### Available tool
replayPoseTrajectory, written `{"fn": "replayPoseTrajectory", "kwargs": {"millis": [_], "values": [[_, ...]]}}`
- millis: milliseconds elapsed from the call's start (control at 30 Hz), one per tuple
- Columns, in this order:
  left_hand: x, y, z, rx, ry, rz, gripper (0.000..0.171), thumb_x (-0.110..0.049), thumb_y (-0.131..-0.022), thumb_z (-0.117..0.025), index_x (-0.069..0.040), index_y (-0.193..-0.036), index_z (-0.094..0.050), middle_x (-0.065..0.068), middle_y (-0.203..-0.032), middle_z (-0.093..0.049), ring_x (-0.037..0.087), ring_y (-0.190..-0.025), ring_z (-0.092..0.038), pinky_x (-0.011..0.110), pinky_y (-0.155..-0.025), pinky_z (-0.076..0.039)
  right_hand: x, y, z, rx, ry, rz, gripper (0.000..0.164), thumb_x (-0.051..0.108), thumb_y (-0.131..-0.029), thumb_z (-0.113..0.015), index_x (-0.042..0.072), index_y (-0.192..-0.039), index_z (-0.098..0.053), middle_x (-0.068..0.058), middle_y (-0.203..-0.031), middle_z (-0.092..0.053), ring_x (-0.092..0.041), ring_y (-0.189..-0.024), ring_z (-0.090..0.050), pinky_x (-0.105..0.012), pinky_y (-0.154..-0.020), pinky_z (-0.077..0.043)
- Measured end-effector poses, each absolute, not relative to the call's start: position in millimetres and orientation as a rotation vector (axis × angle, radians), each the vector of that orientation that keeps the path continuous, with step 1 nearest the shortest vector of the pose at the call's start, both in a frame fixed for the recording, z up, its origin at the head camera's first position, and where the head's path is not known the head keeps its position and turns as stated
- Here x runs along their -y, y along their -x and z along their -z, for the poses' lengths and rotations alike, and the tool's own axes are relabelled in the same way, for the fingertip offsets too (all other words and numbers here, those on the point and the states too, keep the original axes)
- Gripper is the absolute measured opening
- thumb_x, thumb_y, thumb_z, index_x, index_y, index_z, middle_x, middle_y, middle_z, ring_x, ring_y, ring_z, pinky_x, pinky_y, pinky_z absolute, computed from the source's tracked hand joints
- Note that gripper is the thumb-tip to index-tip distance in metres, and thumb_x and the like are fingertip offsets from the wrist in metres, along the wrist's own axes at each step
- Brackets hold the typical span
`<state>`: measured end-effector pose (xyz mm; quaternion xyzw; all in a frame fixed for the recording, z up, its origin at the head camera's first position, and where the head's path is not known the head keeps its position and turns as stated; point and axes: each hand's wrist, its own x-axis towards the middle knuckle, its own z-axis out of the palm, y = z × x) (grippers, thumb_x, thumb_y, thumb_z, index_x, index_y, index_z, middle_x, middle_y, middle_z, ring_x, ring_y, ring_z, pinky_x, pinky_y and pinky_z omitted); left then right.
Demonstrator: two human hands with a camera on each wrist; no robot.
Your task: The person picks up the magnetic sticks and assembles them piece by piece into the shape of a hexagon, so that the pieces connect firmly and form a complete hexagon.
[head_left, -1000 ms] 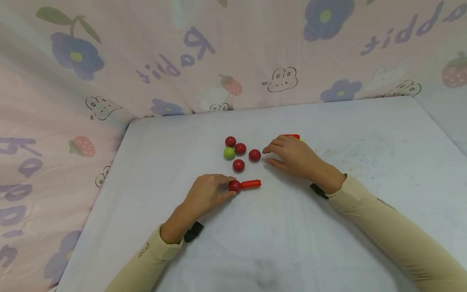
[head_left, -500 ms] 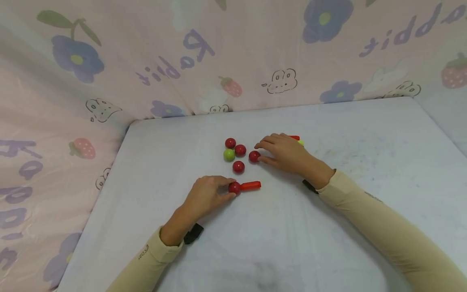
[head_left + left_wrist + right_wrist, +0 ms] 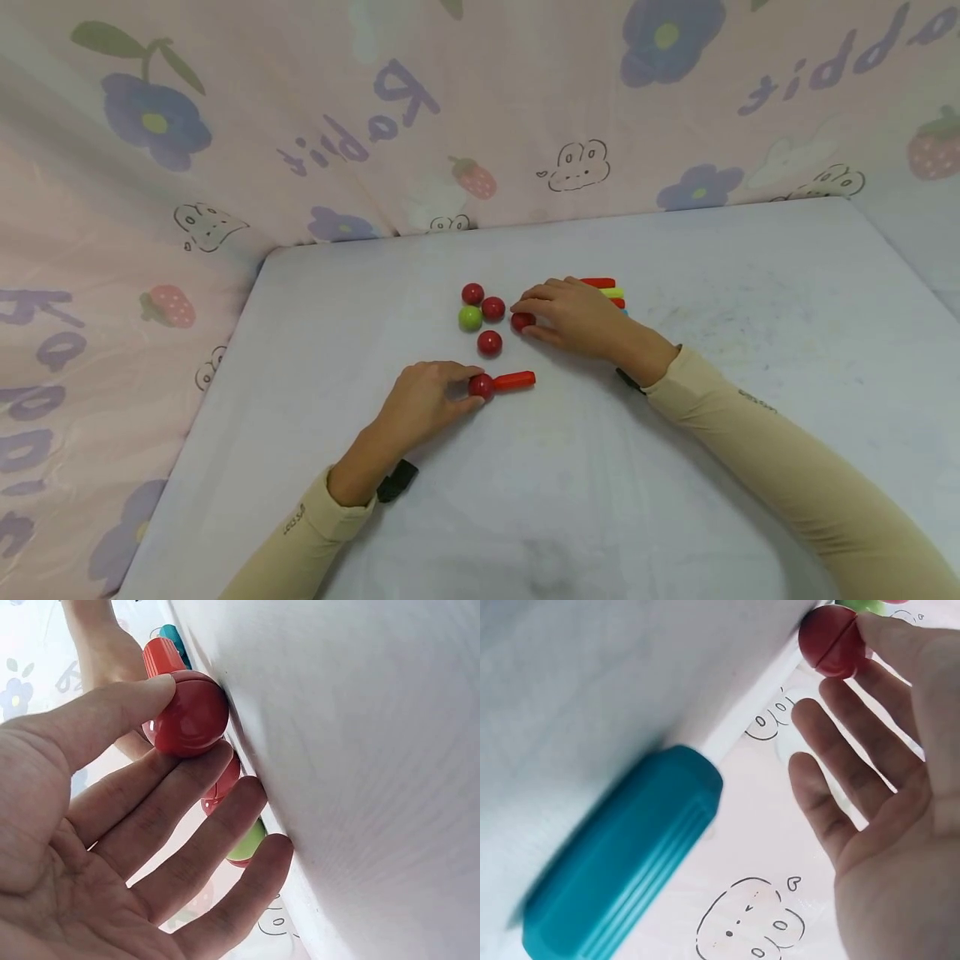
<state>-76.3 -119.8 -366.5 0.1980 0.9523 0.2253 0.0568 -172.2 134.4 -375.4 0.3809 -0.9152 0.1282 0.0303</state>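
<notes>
Both hands pinch red balls at the white bench (image 3: 600, 500). Between the left hand's (image 3: 420, 398) thumb and fingers is the near ball (image 3: 482, 387), a red stick (image 3: 514, 381) at its right side. Farther back, the right hand (image 3: 581, 317) holds the far ball (image 3: 521, 322), beside three loose red balls (image 3: 492, 308), a green ball (image 3: 470, 317) and partly hidden coloured sticks (image 3: 613, 293).

Your right hand (image 3: 573, 317) has slid leftward over the past second and now pinches a red ball (image 3: 522, 322), uncovering more of the yellow stick (image 3: 614, 293) and a blue stick's (image 3: 625, 312) tip.
</notes>
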Motion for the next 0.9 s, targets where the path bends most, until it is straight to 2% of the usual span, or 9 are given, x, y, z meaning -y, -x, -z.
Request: {"fn": "replayPoseTrajectory", "kwargs": {"millis": [167, 433, 667, 900], "values": [[120.2, 76.1, 365.8, -2.889, -0.599, -0.671, 0.037, -0.024, -0.082, -0.082, -0.016, -0.118, -0.075, 0.001, -0.111, -0.076, 0.019, -0.104, -0.070, 0.038, -0.091, -0.057, -133.9, 171.9, 375.2, 2.861, -1.118, -0.397, 0.042, 0.032, -0.090, -0.074, 0.014, -0.127, -0.066, -0.006, -0.125, -0.070, -0.026, -0.118, -0.063, -0.050, -0.105, -0.048], [119.5, 76.1, 366.3, -2.882, -0.599, -0.666, 0.037, -0.023, -0.082, -0.082, -0.017, -0.118, -0.075, 0.002, -0.111, -0.076, 0.019, -0.105, -0.070, 0.038, -0.092, -0.057, -132.9, 169.6, 374.3, 2.911, -1.037, -0.409, 0.040, 0.032, -0.087, -0.076, 0.014, -0.122, -0.067, -0.004, -0.113, -0.074, -0.021, -0.102, -0.068, -0.042, -0.095, -0.050], [119.2, 74.4, 365.2, -2.889, -0.592, -0.651, 0.038, -0.023, -0.082, -0.083, -0.016, -0.119, -0.075, 0.002, -0.111, -0.076, 0.019, -0.105, -0.070, 0.038, -0.092, -0.057, -130.3, 168.5, 374.8, 2.896, -1.036, -0.458, 0.038, 0.030, -0.087, -0.077, 0.016, -0.120, -0.066, -0.001, -0.111, -0.074, -0.018, -0.095, -0.067, -0.039, -0.092, -0.050], [116.9, 74.5, 364.8, -2.888, -0.598, -0.652, 0.038, -0.022, -0.082, -0.082, -0.016, -0.118, -0.075, 0.002, -0.112, -0.076, 0.020, -0.105, -0.070, 0.038, -0.092, -0.057, -133.5, 167.7, 376.1, 2.888, -1.045, -0.441, 0.038, 0.028, -0.087, -0.077, 0.019, -0.123, -0.068, -0.002, -0.116, -0.072, -0.020, -0.106, -0.067, -0.043, -0.097, -0.051]]}}
